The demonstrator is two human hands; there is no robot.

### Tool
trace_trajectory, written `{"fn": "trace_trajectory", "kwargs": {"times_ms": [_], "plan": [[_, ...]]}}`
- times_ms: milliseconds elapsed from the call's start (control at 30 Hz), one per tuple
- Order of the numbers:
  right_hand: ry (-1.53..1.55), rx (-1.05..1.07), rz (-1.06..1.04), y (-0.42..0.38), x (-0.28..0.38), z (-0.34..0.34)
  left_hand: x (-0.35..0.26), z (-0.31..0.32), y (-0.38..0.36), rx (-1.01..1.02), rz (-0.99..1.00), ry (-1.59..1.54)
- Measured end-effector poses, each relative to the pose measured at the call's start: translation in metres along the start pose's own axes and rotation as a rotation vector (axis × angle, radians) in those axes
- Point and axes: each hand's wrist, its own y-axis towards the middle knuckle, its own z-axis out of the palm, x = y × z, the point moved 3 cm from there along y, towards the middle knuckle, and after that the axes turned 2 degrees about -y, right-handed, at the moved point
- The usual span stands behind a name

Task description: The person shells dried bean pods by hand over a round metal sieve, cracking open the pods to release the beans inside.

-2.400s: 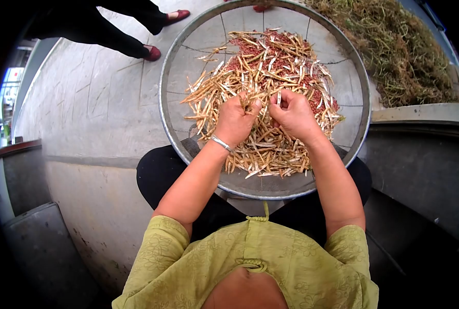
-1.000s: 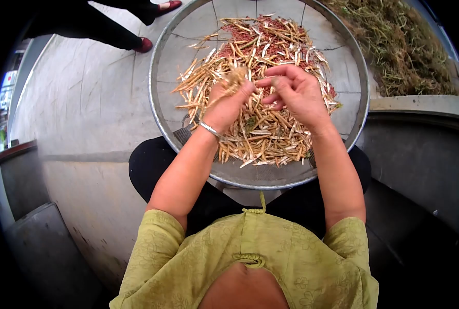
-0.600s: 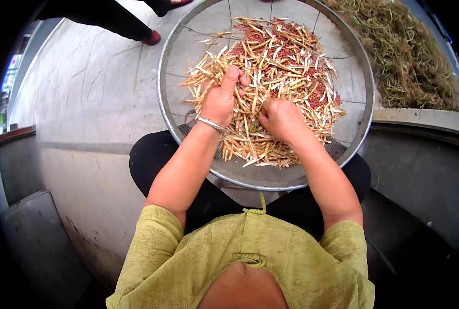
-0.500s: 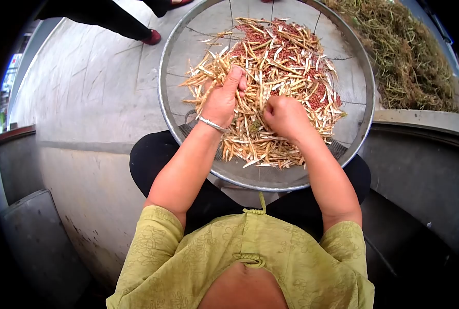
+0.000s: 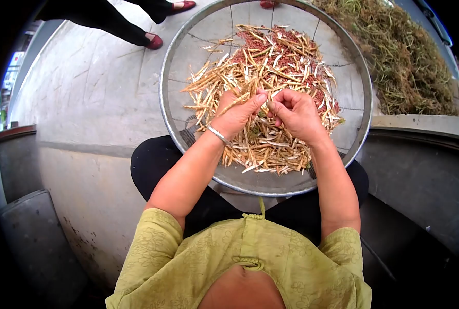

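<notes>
A round metal-rimmed sieve (image 5: 163,98) rests across my knees. Dry bean pods (image 5: 270,154), some split and pale inside, are heaped in it, with small red beans (image 5: 317,69) lying among them toward the far side. Over the middle of the heap, my left hand (image 5: 235,112) is closed on several bean pods that stick out past its thumb and fingers. Close beside it on the right, my right hand (image 5: 295,114) is closed with thumb and forefinger pinched on a bean pod (image 5: 269,103). The fingertips of both hands nearly meet there.
A pile of dried bean plants (image 5: 394,62) lies at the upper right. Another person's dark trouser leg (image 5: 100,23) and red shoe (image 5: 154,41) are on the concrete floor (image 5: 95,87) at the upper left. A grey panel (image 5: 39,242) stands at the lower left.
My right hand has turned from a downward fist over the pods to a pinch near my left hand. My left hand has moved right and down toward it.
</notes>
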Motion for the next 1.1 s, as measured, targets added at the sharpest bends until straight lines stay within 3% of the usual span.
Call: {"fn": "trace_trajectory", "kwargs": {"times_ms": [167,267,400,500,567,700,767,833,933,1100], "plan": [[-0.137,-0.019,-0.046,-0.003,0.002,0.003,-0.003,0.002,-0.002,0.018,-0.008,0.008],[0.027,-0.002,-0.045,-0.001,0.0,0.002,0.001,0.0,-0.001,-0.005,-0.057,-0.053],[0.0,-0.006,-0.028,0.001,-0.002,0.0,0.002,-0.001,0.001,-0.005,-0.027,-0.016],[-0.175,-0.092,-0.114,0.001,-0.004,-0.001,0.004,-0.002,0.003,0.001,0.065,0.124],[-0.349,-0.096,-0.219,-0.002,0.005,0.001,-0.001,0.002,0.001,-0.029,0.255,0.238],[-0.344,-0.097,-0.188,0.0,-0.002,0.002,-0.003,0.0,0.001,-0.08,0.281,0.266],[0.016,-0.034,0.08,-0.002,-0.003,0.005,-0.001,-0.005,0.003,-0.1,0.182,0.135],[0.033,-0.045,0.024,0.0,0.0,0.004,-0.001,-0.005,0.005,-0.105,0.173,0.118],[0.066,-0.035,-0.049,0.001,0.004,0.008,-0.004,0.003,0.002,0.002,0.005,0.064],[0.141,-0.025,-0.041,-0.001,0.008,0.015,0.005,-0.001,0.005,0.025,0.058,0.034]]}}
